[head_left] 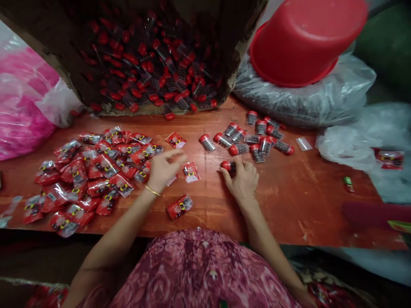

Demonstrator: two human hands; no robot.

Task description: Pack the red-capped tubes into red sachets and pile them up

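Note:
My right hand is closed around a small clear bottle with a red cap and dark contents, low over the table. My left hand hovers beside the red sachets, its fingers stretched out, apart and slightly blurred, with nothing visible in them. Between my hands lies a red printed sachet; another sachet is farther back, and a third sachet lies nearer me. Beyond my right hand is a loose group of red-capped bottles. To the left spreads a heap of filled red sachets.
A cardboard box on its side holds many red-capped bottles at the back. A red tub rests upside down on a filled plastic sack. Pink material in plastic bags stands left. Clear plastic bags lie right.

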